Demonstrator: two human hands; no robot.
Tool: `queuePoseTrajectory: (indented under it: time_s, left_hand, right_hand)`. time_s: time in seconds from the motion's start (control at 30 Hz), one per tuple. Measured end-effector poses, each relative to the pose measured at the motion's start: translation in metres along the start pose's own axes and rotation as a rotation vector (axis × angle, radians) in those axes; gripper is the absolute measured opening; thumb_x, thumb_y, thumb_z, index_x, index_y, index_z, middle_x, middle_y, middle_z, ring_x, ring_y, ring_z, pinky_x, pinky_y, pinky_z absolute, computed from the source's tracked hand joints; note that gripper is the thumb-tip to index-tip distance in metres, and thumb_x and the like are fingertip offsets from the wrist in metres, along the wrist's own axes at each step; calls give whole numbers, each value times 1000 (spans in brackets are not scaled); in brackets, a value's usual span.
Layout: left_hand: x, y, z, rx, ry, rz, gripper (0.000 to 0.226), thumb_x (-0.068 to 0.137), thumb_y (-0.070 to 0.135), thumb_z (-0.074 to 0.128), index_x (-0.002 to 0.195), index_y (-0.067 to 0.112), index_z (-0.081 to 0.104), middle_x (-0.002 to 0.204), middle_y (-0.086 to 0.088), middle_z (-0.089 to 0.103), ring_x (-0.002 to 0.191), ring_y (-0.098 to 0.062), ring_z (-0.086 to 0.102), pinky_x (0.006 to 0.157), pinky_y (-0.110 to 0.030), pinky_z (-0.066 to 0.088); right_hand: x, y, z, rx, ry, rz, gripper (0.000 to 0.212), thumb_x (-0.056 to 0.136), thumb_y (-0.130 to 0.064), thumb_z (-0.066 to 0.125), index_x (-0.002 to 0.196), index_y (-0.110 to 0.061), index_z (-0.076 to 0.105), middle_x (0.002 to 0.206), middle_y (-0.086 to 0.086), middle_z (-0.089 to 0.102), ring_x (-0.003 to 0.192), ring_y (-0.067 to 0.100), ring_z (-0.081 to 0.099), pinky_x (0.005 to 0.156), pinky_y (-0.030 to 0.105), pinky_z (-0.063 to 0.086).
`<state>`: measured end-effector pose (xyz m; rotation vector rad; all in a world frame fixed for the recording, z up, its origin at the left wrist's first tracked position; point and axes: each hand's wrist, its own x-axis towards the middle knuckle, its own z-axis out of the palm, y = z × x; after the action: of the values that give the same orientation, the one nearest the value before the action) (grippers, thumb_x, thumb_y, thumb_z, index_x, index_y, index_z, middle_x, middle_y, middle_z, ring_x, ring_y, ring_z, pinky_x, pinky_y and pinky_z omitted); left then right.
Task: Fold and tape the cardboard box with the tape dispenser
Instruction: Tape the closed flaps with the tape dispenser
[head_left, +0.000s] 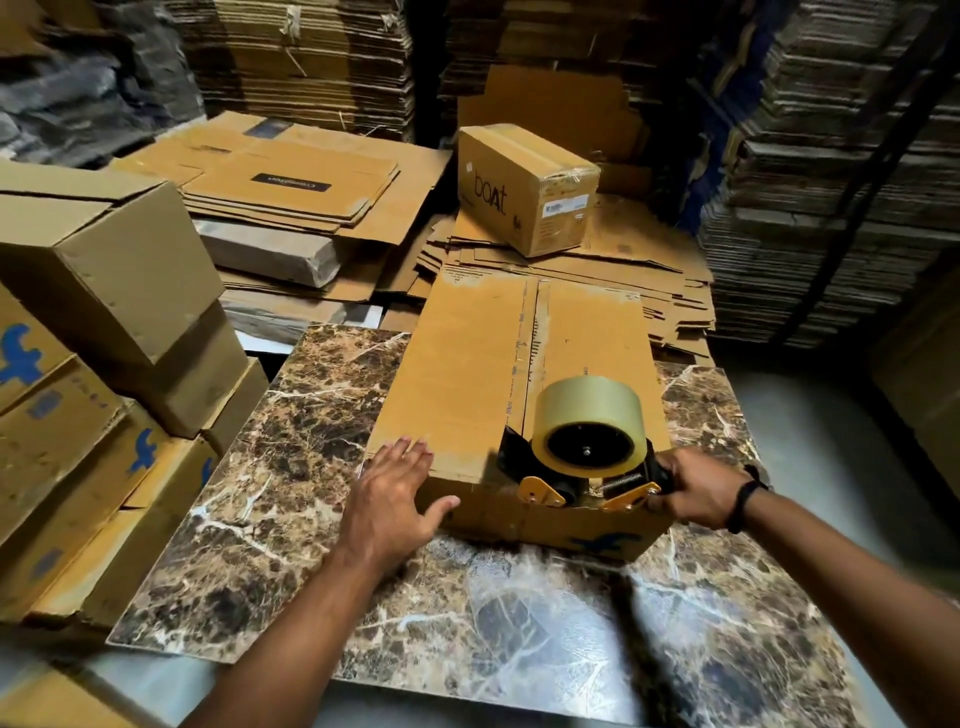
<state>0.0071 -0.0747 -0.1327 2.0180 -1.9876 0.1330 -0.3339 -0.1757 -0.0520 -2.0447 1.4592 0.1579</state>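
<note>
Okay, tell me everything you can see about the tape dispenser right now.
The tape dispenser is a hand-held gun with a black frame, yellow metal side plates and a visible spring. It carries a thick roll of clear tape on a black hub. It sits at the near end of the cardboard box, by the flap seam, its handle gripped by the right hand.

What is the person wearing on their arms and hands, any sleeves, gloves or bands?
Both forearms are bare, with no sleeves in view. Neither the left hand nor the right hand wears a glove. A narrow black band circles the right wrist. No rings or markings are visible.
</note>
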Motion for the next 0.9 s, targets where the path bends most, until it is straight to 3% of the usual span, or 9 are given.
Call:
queuePoseTrajectory:
  time_s: [0.13, 0.3, 0.4, 0.5, 0.6, 0.7, 0.77, 0.83, 0.9]
  left_hand:
    - [8, 23, 3, 0, -93, 70, 89, 78, 78, 18, 137, 16, 43, 144, -1, 40, 135, -19, 34, 109, -32, 12]
    - [9, 22, 13, -32, -55, 78, 56, 80, 50, 64, 125, 16, 57, 129, -1, 57, 120, -19, 54, 102, -37, 28]
    - [7, 19, 11, -53, -52, 59, 54, 77, 40, 72, 125, 18, 57, 127, 0, 58, 117, -18, 56, 101, -39, 29]
    - [4, 21, 10, -57, -75, 36, 56, 79, 40, 69, 128, 20, 53, 132, 0, 54, 122, -17, 51, 104, -41, 25]
    - [6, 27, 5, -50, -66, 21, 59, 84, 54, 56, 132, 20, 49, 138, 0, 48, 128, -17, 44, 107, -35, 19]
    - [10, 44, -2, -35, -72, -16, 81, 80, 75, 32, 131, 15, 51, 137, -4, 49, 128, -20, 45, 104, -33, 20]
    - [9, 59, -6, -15, -118, 55, 92, 78, 79, 22, 137, 12, 42, 144, -6, 40, 134, -21, 37, 107, -32, 16]
    - [12, 72, -9, -35, -192, 52, 91, 78, 77, 24, 142, 14, 34, 150, -3, 30, 139, -17, 27, 110, -28, 12]
    - [22, 86, -11, -56, -189, 48, 86, 80, 75, 32, 141, 16, 37, 150, -1, 33, 138, -15, 29, 112, -29, 19]
  right_hand:
    - [-2, -2, -1, 4, 7, -12, 20, 83, -17, 69, 75, -20, 51, 70, -4, 53, 62, 7, 49, 53, 17, 36]
    - [-3, 3, -1, -19, 15, -54, 15, 82, -20, 70, 84, -13, 57, 75, 0, 58, 66, 12, 53, 58, 25, 45]
    - [-1, 18, -5, -20, 7, -82, 17, 76, -28, 70, 86, -20, 59, 80, -1, 65, 72, 13, 60, 58, 24, 43]
    - [-11, 51, -18, -57, 47, -52, 28, 70, -34, 69, 91, -18, 62, 84, 1, 69, 73, 12, 63, 63, 29, 52]
    - [-28, 77, -18, 4, 50, -17, 13, 75, -19, 72, 80, -24, 61, 75, 1, 68, 60, 6, 61, 53, 18, 46]
    - [-32, 80, -8, 67, 62, -12, 33, 76, -10, 70, 64, -38, 59, 60, -14, 65, 54, 0, 59, 50, 17, 45]
    - [-29, 82, -3, 76, 82, -5, 39, 76, -11, 70, 56, -43, 60, 51, -19, 60, 50, 0, 56, 49, 18, 43]
    - [-26, 85, -2, 88, 96, -5, 37, 76, -10, 70, 52, -35, 57, 47, -13, 57, 48, 1, 54, 48, 18, 41]
    - [-25, 87, -2, 117, 77, -3, 32, 76, -9, 70, 57, -29, 54, 49, -10, 57, 51, 4, 55, 49, 19, 41]
